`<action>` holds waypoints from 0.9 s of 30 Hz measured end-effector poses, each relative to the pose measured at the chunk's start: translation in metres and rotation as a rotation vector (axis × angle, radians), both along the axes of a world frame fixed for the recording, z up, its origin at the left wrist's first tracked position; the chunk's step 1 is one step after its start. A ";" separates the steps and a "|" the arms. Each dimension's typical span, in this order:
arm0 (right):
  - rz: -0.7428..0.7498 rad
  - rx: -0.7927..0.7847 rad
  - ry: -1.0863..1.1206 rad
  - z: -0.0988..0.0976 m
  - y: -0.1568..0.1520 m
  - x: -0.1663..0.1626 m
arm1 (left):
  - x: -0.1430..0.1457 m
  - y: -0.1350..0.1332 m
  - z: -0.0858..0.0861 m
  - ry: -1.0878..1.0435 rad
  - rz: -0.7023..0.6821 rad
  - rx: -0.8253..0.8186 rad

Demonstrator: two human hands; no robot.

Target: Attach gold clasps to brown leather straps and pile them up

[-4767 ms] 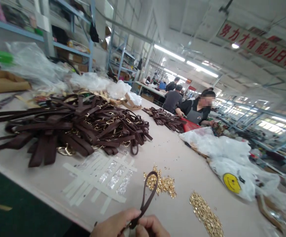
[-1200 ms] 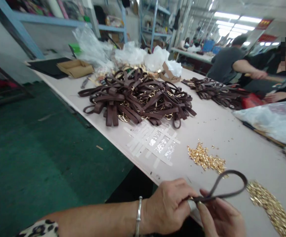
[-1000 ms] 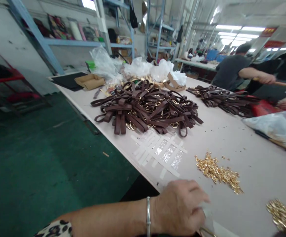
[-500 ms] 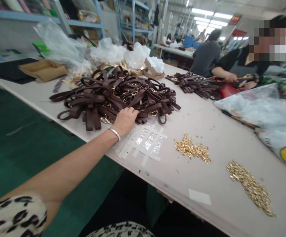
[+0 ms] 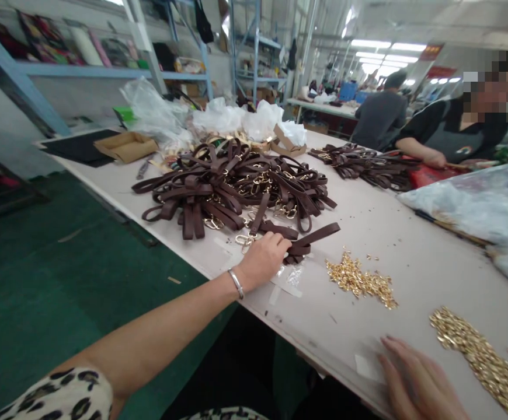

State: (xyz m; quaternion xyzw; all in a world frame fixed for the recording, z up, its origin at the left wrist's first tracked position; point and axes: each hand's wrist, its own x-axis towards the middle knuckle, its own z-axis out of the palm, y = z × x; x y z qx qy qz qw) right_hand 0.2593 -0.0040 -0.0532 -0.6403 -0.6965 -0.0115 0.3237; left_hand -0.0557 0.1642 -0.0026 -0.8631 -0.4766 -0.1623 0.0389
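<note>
My left hand [image 5: 263, 258], a silver bangle at its wrist, is stretched out over the pale table [image 5: 394, 233] and closed on a few dark brown leather straps [image 5: 306, 240] with gold clasps, drawn a little out of the big strap pile [image 5: 232, 184]. My right hand [image 5: 420, 382] lies flat and open at the table's near edge, fingers on a small white paper slip [image 5: 368, 367]. It holds nothing. Two heaps of small gold fittings lie close by, one [image 5: 361, 281] beside the pulled straps and one [image 5: 477, 356] right of my right hand.
A second strap pile [image 5: 363, 166] lies farther along, where a person in black [image 5: 451, 131] works opposite; another person [image 5: 379, 116] stands behind. Plastic bags [image 5: 468, 204] crowd the right side, white bags and a cardboard tray [image 5: 125, 146] the far end. Green floor lies left.
My left hand went from touching the pile's near edge to gripping a few straps and dragging them toward me. My right hand has come into view, flat on the paper slip.
</note>
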 end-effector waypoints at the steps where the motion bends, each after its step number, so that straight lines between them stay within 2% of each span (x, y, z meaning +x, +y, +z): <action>1: 0.060 0.002 -0.075 0.001 0.014 -0.006 | 0.005 -0.009 0.001 -0.012 -0.024 -0.008; 5: 0.070 -0.038 -0.260 0.002 0.053 -0.029 | 0.003 -0.029 0.004 -0.102 -0.096 -0.058; 10: 0.039 -0.044 -0.300 -0.006 0.066 -0.037 | -0.026 -0.022 0.007 -0.170 -0.115 -0.250; 13: 0.028 -0.016 -0.274 -0.008 0.070 -0.036 | -0.033 -0.015 0.006 -0.197 -0.113 -0.290; 20: 0.045 0.074 -0.253 -0.004 0.079 -0.035 | -0.023 -0.011 0.012 -0.446 -0.079 -0.418; 24: 0.082 0.089 -0.250 -0.004 0.084 -0.033 | -0.017 -0.011 0.019 -0.635 -0.042 -0.627; 27: 0.103 0.121 -0.250 -0.004 0.086 -0.033 | -0.012 -0.011 0.017 -0.800 0.003 -0.776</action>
